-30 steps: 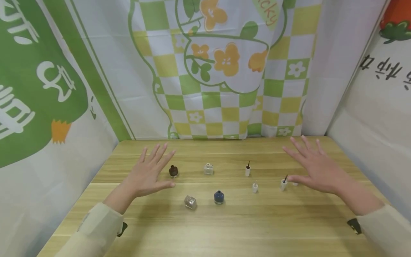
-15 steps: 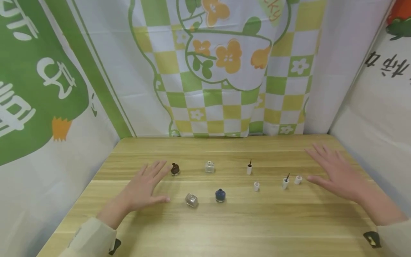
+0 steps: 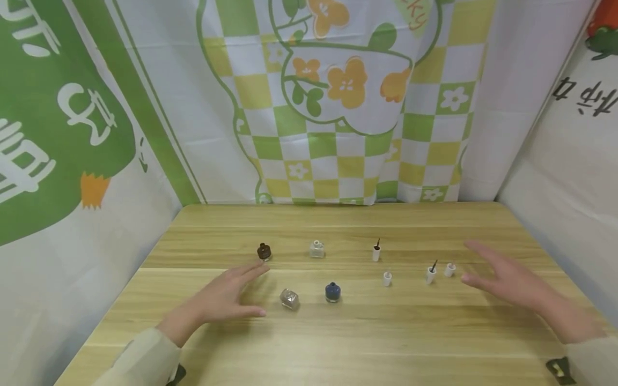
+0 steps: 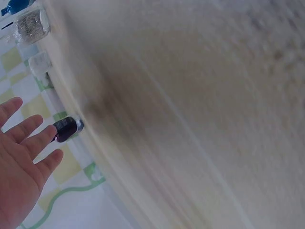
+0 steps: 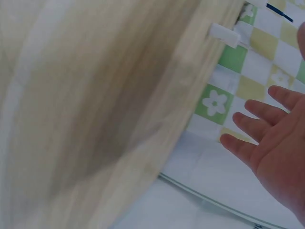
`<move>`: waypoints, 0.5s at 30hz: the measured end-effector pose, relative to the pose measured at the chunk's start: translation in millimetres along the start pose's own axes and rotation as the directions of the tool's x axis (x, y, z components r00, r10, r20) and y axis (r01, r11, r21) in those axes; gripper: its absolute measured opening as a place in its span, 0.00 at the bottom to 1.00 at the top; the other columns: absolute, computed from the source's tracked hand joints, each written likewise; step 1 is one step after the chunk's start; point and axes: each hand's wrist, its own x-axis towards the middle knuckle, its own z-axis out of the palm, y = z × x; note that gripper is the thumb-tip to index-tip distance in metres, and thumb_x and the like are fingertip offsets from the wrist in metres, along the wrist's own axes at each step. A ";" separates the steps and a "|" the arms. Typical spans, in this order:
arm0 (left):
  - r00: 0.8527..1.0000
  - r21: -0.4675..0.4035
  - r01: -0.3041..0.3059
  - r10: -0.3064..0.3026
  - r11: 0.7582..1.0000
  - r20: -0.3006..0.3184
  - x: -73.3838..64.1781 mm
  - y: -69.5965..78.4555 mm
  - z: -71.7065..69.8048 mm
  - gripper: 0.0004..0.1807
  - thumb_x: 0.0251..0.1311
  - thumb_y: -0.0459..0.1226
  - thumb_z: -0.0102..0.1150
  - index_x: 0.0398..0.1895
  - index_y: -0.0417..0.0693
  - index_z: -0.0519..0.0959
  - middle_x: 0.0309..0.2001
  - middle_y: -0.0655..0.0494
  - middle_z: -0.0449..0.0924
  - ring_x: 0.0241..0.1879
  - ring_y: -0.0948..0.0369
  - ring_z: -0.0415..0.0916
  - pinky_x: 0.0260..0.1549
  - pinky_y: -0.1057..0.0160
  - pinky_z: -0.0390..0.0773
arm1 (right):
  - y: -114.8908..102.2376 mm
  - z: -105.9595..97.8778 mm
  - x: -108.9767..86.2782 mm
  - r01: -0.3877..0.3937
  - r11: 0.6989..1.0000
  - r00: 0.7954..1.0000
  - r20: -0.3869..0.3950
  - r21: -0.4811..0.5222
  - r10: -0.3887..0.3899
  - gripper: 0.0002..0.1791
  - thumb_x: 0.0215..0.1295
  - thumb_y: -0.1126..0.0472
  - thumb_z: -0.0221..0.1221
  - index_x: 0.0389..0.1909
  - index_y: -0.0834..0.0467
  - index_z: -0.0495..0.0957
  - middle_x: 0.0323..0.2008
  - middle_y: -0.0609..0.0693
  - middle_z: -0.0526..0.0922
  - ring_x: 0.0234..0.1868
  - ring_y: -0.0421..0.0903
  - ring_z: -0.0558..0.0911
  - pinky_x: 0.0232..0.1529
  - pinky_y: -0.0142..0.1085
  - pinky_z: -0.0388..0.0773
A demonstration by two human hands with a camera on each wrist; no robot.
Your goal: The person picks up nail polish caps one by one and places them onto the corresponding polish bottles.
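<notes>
Several uncapped nail polish bottles stand on the table's left half: a dark brown one, a clear one, a glittery silver one and a blue one. White brush caps lie to the right, brushes up: a back one, a front one, a dark-brushed one and a rightmost one. My left hand, fingers extended, hovers left of the silver bottle and in front of the brown one, holding nothing. Right of the caps, my right hand is likewise spread and holds nothing.
The wooden table ends at a back edge, against a checkered curtain. Printed fabric walls close in on the left and right sides. In the right wrist view a white cap stands near that edge.
Both hands have lowered toward the table; the right one has also moved rightward, uncovering the rightmost cap. The head view has shifted slightly. Bottles and caps stay put.
</notes>
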 end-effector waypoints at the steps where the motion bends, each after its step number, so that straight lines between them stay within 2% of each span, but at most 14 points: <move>1: 1.000 -0.019 0.004 -0.004 1.000 0.013 1.1 0.3 1.2 0.49 0.50 0.61 0.67 0.71 0.47 0.63 0.68 0.42 0.64 0.64 0.41 0.64 0.59 0.38 0.64 | 0.5 1.8 0.7 -0.004 1.000 1.000 0.008 0.017 0.003 0.45 0.64 0.48 0.63 0.70 0.70 0.54 0.66 0.75 0.59 0.62 0.76 0.60 0.57 0.69 0.58; 5: 0.998 -0.091 0.032 -0.027 0.995 0.051 6.4 3.6 5.4 0.49 0.49 0.59 0.68 0.70 0.45 0.64 0.68 0.41 0.63 0.65 0.42 0.62 0.61 0.40 0.63 | 2.9 7.5 3.1 -0.008 0.999 0.999 0.040 0.053 0.006 0.43 0.64 0.50 0.63 0.67 0.74 0.57 0.64 0.77 0.61 0.61 0.76 0.62 0.56 0.69 0.59; 9: 0.996 -0.158 0.066 -0.055 0.985 0.071 11.7 7.3 8.5 0.47 0.48 0.56 0.71 0.70 0.47 0.65 0.68 0.42 0.63 0.67 0.44 0.60 0.62 0.40 0.60 | 6.2 11.3 5.7 -0.019 0.997 0.998 0.066 0.070 0.015 0.42 0.64 0.50 0.63 0.66 0.76 0.59 0.61 0.77 0.64 0.57 0.75 0.67 0.53 0.68 0.64; 15: 0.991 -0.323 0.115 -0.085 0.940 0.104 19.3 10.1 13.4 0.44 0.46 0.47 0.75 0.68 0.47 0.67 0.66 0.45 0.66 0.61 0.48 0.68 0.60 0.42 0.65 | 8.9 16.8 10.4 -0.043 0.990 0.995 0.099 0.133 0.030 0.40 0.63 0.51 0.64 0.65 0.74 0.61 0.57 0.76 0.70 0.54 0.71 0.73 0.51 0.64 0.70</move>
